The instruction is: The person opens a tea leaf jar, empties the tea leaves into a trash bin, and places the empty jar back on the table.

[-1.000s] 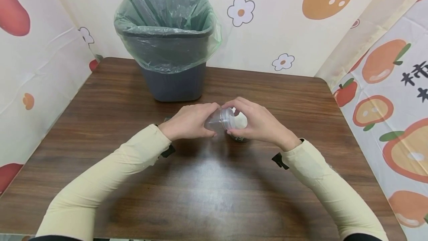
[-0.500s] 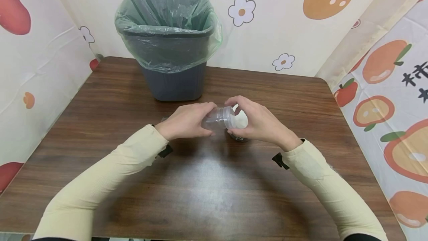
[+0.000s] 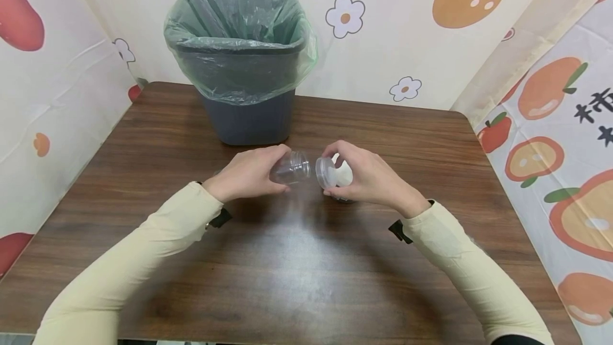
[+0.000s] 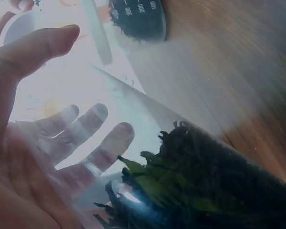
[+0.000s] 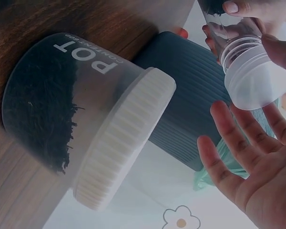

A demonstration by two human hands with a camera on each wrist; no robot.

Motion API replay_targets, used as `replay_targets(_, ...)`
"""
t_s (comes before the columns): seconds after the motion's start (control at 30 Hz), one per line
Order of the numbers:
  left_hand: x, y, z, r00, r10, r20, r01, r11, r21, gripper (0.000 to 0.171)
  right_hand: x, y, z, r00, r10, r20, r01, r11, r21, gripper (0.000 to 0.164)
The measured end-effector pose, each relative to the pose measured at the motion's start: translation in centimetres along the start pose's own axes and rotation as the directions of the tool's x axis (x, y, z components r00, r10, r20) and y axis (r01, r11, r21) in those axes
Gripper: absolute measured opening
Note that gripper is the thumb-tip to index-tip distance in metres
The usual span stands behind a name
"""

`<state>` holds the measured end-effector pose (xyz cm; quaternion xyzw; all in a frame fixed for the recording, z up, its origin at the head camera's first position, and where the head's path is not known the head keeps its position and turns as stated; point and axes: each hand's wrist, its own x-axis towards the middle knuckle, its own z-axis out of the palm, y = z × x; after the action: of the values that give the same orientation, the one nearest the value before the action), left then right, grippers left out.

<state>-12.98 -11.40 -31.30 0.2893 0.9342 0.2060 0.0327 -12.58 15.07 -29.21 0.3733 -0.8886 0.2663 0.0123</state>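
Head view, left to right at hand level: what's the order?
Left hand → clear jar → clear lid → right hand. White-topped pot left out: the right hand partly covers it.

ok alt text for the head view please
A person's left hand holds a clear jar and the right hand a translucent lid, a gap between them, above a brown table. A white-topped container is partly hidden by the right hand, and a dark bin lined with a green bag stands behind.
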Motion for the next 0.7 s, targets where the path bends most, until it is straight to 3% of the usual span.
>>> replay_targets(0.3,-0.7,-0.3,-0.7,1.0,-0.017,-0.017,0.017,1.0,-0.004,0.06,-0.1,0.1,1.1,0.995,-0.096,-0.017,0.096,0.995,-0.003,0.058)
replay_targets(0.7,-0.8,-0.1,-1.5,1.0,-0.016,-0.019,0.015,1.0,-0.014,0.06,-0.4,0.0,3.1,0.997,-0.07,0.014,0.071,0.997,-0.039,0.058)
